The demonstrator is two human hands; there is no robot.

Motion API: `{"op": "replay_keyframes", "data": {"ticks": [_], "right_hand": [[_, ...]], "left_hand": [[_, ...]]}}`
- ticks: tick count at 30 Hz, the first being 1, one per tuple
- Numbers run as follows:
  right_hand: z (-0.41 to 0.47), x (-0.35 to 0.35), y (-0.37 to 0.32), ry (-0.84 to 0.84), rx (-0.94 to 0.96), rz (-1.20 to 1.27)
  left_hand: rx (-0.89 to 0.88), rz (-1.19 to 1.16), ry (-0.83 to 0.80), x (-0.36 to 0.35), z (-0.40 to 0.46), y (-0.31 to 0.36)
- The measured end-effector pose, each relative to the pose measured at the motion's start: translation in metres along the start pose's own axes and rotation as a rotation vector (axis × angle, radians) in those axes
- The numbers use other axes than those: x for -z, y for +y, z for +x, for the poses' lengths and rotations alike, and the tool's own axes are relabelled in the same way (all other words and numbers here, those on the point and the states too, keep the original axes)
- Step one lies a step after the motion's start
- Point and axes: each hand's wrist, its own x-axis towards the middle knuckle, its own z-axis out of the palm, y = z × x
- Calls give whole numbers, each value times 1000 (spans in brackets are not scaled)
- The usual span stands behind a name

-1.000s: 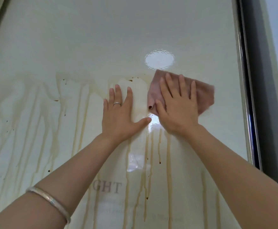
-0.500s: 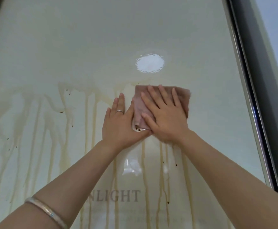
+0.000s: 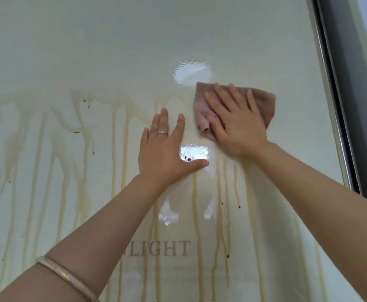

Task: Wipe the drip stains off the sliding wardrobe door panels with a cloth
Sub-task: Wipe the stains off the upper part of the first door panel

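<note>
While right hand (image 3: 239,125) presses folded pink cloth (image 3: 263,101) flat on glossy cream sliding door panel (image 3: 134,51), fingers straight, slightly spread; left hand (image 3: 167,153) braces beside, fingers straight, thumb out. Brown drip streaks (image 3: 195,203) run below. Advice: firm overlapping strokes, top down, refold cloth when soiled.

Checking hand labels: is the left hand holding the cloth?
No, the left hand lies flat and bare on the door panel; the right hand presses the cloth.
</note>
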Motion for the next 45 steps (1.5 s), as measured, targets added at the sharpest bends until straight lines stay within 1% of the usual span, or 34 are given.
{"op": "replay_keyframes", "data": {"ticks": [3,4,5,6,9,10,11,12,15,16,17,18,20,21,22,23,24,25,26,27,28,29,30,32,34,35,36,37,39,40,41,42,43,45], "right_hand": [[3,9,48,12,-332,12],[4,6,45,33,-377,8],[2,2,33,59,-363,-7],[-3,-6,17,83,-280,-15],[-26,-17,-7,76,90,-26],[-32,-14,2,61,131,-48],[-34,-8,17,81,107,-46],[-35,-2,32,92,35,-28],[-21,4,48,143,-357,-54],[-10,-11,51,86,-443,-87],[-3,-27,55,-39,-479,-86],[1,-49,60,-116,-448,-132],[-5,-89,77,-263,-224,-215],[-20,-93,78,-289,-124,-211],[-39,-83,67,-291,-72,-206],[-58,-52,48,-248,-3,-183],[-68,-35,42,-101,54,-140],[-72,-14,35,39,34,-90],[-71,-5,36,108,-75,-32],[-62,-7,41,143,-200,9],[-59,-6,33,168,-273,41],[-60,-14,20,184,-283,15],[-66,-20,1,172,-212,-11],[-93,-30,-25,165,28,-34],[-116,-26,-20,112,206,-33],[-119,-21,-8,95,232,-53],[-117,-20,5,95,198,-65],[-110,-16,17,100,94,-67],[-86,-14,34,141,-228,9],[-76,-16,28,184,-354,36],[-73,-19,13,216,-398,25],[-76,-25,-5,239,-359,4],[-84,-31,-24,241,-242,-18],[-108,-35,-44,180,25,-16]], "left_hand": [[-1,2,1,-2,2,1],[-3,0,4,-2,2,0],[-2,-6,11,-4,2,0],[2,-12,18,-5,2,0],[8,-20,23,-4,1,1],[4,-18,21,-4,1,2],[1,-16,16,-3,1,1],[-1,-18,8,-3,1,1],[0,-17,2,-4,1,0],[-3,-14,0,-5,1,0],[-3,-14,0,-5,1,1],[0,-20,2,-5,0,1],[6,-37,3,-4,0,2],[4,-43,-8,-2,-2,3],[-2,-50,-15,0,-3,4],[-2,-52,-21,1,-6,4],[3,-46,-25,2,-9,4],[11,-29,-28,3,-14,4],[18,-6,-30,2,-20,3],[20,18,-43,0,-25,2],[21,38,-73,-2,-30,2],[22,52,-112,-4,-35,2],[24,61,-139,-7,-38,3],[28,56,-153,-9,-39,2],[20,49,-150,-9,-39,2],[15,57,-154,-8,-39,2],[11,67,-160,-6,-39,2],[10,70,-161,-7,-38,1],[8,66,-151,-10,-37,-1],[7,60,-145,-11,-37,-1],[7,57,-138,-14,-38,-2],[6,56,-133,-15,-39,-3],[5,48,-128,-16,-39,-4],[-2,25,-124,-15,-41,-4]]}}
